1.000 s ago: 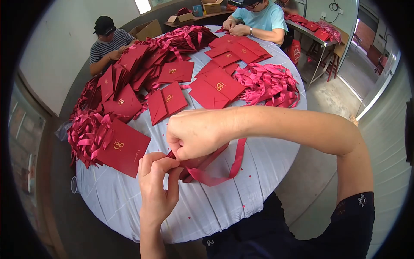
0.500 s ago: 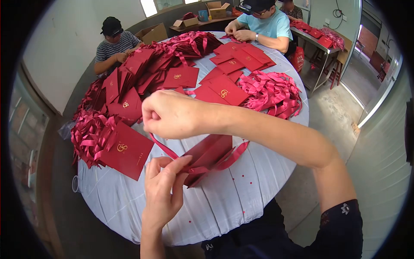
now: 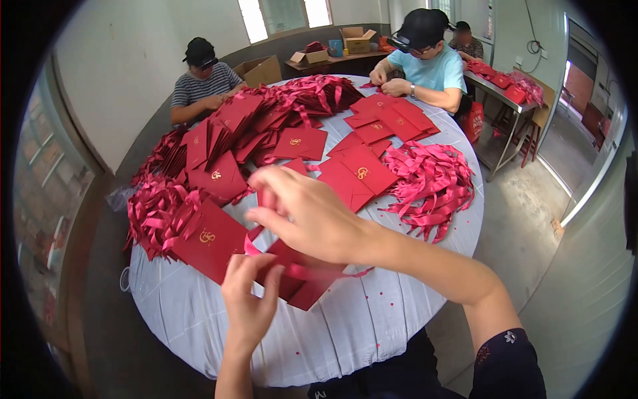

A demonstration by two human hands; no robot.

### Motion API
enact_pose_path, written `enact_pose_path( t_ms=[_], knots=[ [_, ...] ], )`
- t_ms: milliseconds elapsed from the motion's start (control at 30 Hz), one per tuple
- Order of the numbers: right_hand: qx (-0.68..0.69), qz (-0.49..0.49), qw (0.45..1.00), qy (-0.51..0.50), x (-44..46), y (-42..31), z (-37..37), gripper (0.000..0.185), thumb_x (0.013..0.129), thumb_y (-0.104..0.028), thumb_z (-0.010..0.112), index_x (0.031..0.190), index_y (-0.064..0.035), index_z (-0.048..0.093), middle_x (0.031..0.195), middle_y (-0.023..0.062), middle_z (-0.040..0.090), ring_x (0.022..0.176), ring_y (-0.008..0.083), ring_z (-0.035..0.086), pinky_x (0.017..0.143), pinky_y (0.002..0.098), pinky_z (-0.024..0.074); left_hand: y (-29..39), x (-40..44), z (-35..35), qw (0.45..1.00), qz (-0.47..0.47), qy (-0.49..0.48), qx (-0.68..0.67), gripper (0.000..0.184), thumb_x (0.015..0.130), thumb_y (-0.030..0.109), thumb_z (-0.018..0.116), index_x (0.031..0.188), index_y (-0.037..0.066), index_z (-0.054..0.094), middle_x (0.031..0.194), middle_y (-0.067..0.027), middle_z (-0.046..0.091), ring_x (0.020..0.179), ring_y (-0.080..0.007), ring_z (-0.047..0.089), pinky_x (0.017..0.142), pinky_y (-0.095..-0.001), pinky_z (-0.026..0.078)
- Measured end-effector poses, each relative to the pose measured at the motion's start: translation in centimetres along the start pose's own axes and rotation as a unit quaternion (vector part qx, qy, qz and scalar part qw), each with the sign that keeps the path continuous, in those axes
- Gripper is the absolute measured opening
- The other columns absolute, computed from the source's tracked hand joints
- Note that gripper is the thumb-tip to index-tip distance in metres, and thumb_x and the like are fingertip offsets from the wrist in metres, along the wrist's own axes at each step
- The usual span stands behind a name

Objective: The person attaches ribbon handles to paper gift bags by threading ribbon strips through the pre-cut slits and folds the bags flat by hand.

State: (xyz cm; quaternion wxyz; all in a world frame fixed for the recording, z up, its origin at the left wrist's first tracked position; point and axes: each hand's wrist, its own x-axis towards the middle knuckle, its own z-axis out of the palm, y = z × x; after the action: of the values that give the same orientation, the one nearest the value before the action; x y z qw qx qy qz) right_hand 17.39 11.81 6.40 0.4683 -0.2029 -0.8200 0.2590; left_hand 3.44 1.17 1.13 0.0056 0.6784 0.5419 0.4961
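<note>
Ribbon (image 3: 251, 245) is what worries me on my remote feed: one stretch bends up between the two hands, another crosses the bag (image 3: 307, 292), smeared by motion blur. Likeliest trouble, I'd say: a twist or snag, caused by the right hand (image 3: 311, 216) pulling at an angle. Folded card looks easy to crease too, so a hard squeeze from the left hand (image 3: 251, 298) could dent the edge; too light a hold and a tug could swing the bag round. Also, a printed bag (image 3: 216, 233) lies just beyond and left of the pinch, close enough to get nudged.

Grip status: left thumb and fingertips pinch the bag's near-left edge, best I can see. Right fingers curl above it, near the ribbon; can't tell whether they have hold of it.

Position: bag sits immediately right of the left pinch, slanted, partly covered by the right hand. I can't tell how it rests on the tablecloth (image 3: 186, 319). Beyond the right hand, flat bags (image 3: 345, 181); further right of the grip, a ribbon heap (image 3: 435, 183); left of it, a second ribbon heap (image 3: 156, 214). Bag pile (image 3: 232, 130) well beyond both hands.
</note>
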Motion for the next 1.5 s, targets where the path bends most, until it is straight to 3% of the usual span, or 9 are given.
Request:
enact_pose_path(
  t_ms=[200,467,633,700,767,1000,1233,1367,1500],
  knots=[
    [-0.117,-0.055,0.99,-0.056,-7.5,2.2,1.9,0.023,0.08,-0.021,0.072,0.087,-0.0008,0.061,0.087,0.0113,0.056,0.084,0.0288,0.057,0.072,0.0376,0.0476,-2.0,0.2,0.3,0.986,-0.136,0.007,-0.091,0.012,0.081,0.001,0.067,0.091,-0.004,0.063,0.078,-0.0073,0.064,0.069,-0.0107,0.06,0.065,-0.0249,0.048],
    [0.228,0.303,0.903,-0.201,-9.0,5.6,-1.7,0.011,0.091,-0.009,0.06,0.093,0.0018,0.059,0.074,0.0015,0.061,0.066,0.0059,0.056,0.058,0.0213,0.0443,-7.0,-0.4,0.0,0.94,-0.285,-0.115,-0.148,0.016,0.087,0.008,0.065,0.096,-0.005,0.063,0.085,-0.0045,0.066,0.082,-0.0095,0.061,0.073,-0.0238,0.048],
    [0.152,0.334,0.902,-0.226,-10.3,6.9,-3.2,0.015,0.09,-0.009,0.061,0.101,0.001,0.058,0.075,-0.002,0.056,0.064,0.0041,0.054,0.055,0.0203,0.0431,-9.2,-0.8,0.7,0.943,-0.299,-0.132,-0.063,0.02,0.084,0.015,0.069,0.096,0.0,0.067,0.088,-0.0079,0.066,0.082,-0.0144,0.061,0.077,-0.0286,0.048],
    [0.167,0.367,0.887,-0.225,-9.9,6.1,-3.4,0.016,0.089,-0.008,0.062,0.102,0.0011,0.058,0.076,-0.0017,0.057,0.065,0.0039,0.054,0.055,0.0199,0.0431,-9.3,-1.0,1.2,0.956,-0.095,-0.126,0.249,0.019,0.082,0.014,0.07,0.097,0.003,0.07,0.088,-0.011,0.061,0.081,-0.0203,0.06,0.075,-0.0308,0.049],
    [0.17,0.41,0.87,-0.214,-10.2,5.9,-4.0,0.017,0.089,-0.008,0.062,0.103,0.0011,0.058,0.078,-0.0014,0.058,0.065,0.0038,0.054,0.056,0.0195,0.0432,-8.2,0.2,1.7,0.976,-0.114,-0.09,0.162,0.02,0.082,0.013,0.068,0.1,0.004,0.069,0.092,-0.0138,0.058,0.085,-0.0271,0.058,0.077,-0.036,0.049],
    [0.195,0.333,0.917,-0.101,-10.7,6.7,-4.0,0.025,0.084,-0.005,0.068,0.106,-0.0006,0.058,0.085,0.0009,0.063,0.075,0.0045,0.059,0.06,0.0189,0.0462,-7.9,2.9,5.1,0.961,-0.163,-0.212,0.07,0.027,0.079,0.015,0.069,0.098,-0.004,0.066,0.093,-0.0218,0.067,0.089,-0.0356,0.064,0.079,-0.0415,0.05],
    [0.352,0.35,0.865,0.068,-10.4,6.6,-3.1,0.021,0.085,-0.006,0.068,0.104,-0.0024,0.058,0.087,0.0037,0.063,0.076,0.0087,0.059,0.069,0.0228,0.046,-9.5,3.5,5.8,0.934,-0.234,-0.267,0.032,0.026,0.073,0.011,0.076,0.093,-0.003,0.066,0.082,-0.0118,0.069,0.074,-0.0176,0.066,0.068,-0.0298,0.053],
    [0.529,0.335,0.776,0.077,-9.8,6.6,-2.6,0.022,0.088,-0.011,0.067,0.106,-0.0026,0.06,0.088,0.0012,0.062,0.077,0.0091,0.059,0.072,0.0252,0.048,-7.9,4.3,4.8,0.935,-0.253,-0.247,-0.028,0.022,0.075,0.006,0.072,0.092,-0.003,0.063,0.087,-0.0126,0.068,0.081,-0.0218,0.066,0.074,-0.0338,0.052],
    [0.517,0.255,0.813,0.084,-9.1,5.2,-2.6,0.022,0.091,-0.016,0.064,0.108,-0.0032,0.059,0.096,0.0065,0.065,0.081,0.0126,0.06,0.079,0.0288,0.05,-4.8,4.7,3.7,0.948,-0.233,-0.19,-0.107,0.01,0.081,-0.002,0.065,0.091,-0.005,0.063,0.082,-0.0053,0.066,0.075,-0.0092,0.062,0.07,-0.0232,0.05]
  ],
)
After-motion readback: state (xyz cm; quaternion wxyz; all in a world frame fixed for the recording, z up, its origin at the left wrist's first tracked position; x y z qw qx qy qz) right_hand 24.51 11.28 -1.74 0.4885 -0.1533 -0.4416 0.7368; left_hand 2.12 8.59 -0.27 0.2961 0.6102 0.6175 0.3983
